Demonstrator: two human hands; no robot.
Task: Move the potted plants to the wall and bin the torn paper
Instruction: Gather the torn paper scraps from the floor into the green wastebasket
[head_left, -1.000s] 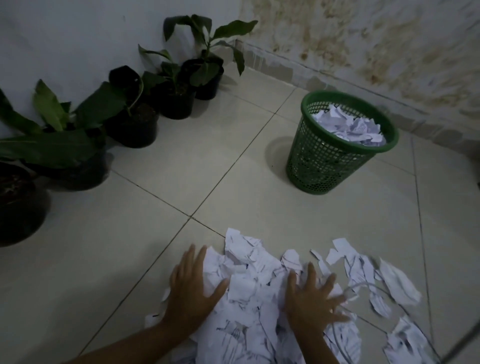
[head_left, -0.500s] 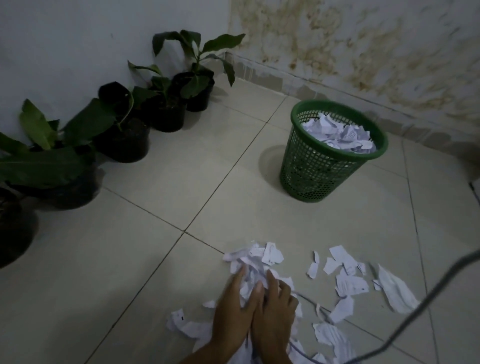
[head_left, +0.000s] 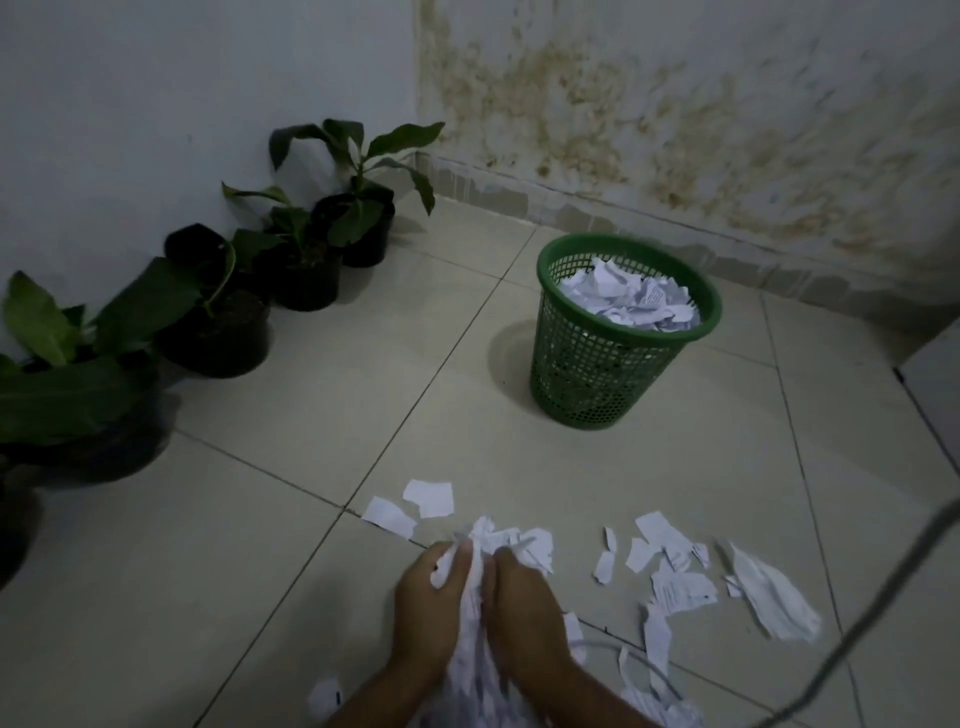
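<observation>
**Two hands gather torn paper on a tiled floor, bin and potted plants beyond**

Seen from above and behind, two bare hands meet at the bottom centre of the view. The left hand (head_left: 423, 618) and the right hand (head_left: 524, 613) are pressed close together, fingers curled around a bunched wad of torn paper (head_left: 475, 587) squeezed between them, with white scraps poking out above the fingertips.

More loose paper scraps (head_left: 675, 587) lie scattered on the pale tiled floor (head_left: 291, 545) to the right of the hands, and two separate scraps (head_left: 428, 498) rest just ahead of them to the left. A thin grey cable (head_left: 883, 587), blurred, curves across the lower right corner.

Further away, right of centre, a green mesh wastebasket (head_left: 602, 374) stands upright on the floor, well apart from the hands. Crumpled white paper (head_left: 628, 301) fills it almost to the rim.

Along the left wall (head_left: 208, 104) stands a row of potted plants (head_left: 218, 322) in dark pots, broad green leaves overlapping, running from the lower left edge back to the corner. The wall behind the basket (head_left: 701, 119) is blotched with brownish stains.
</observation>
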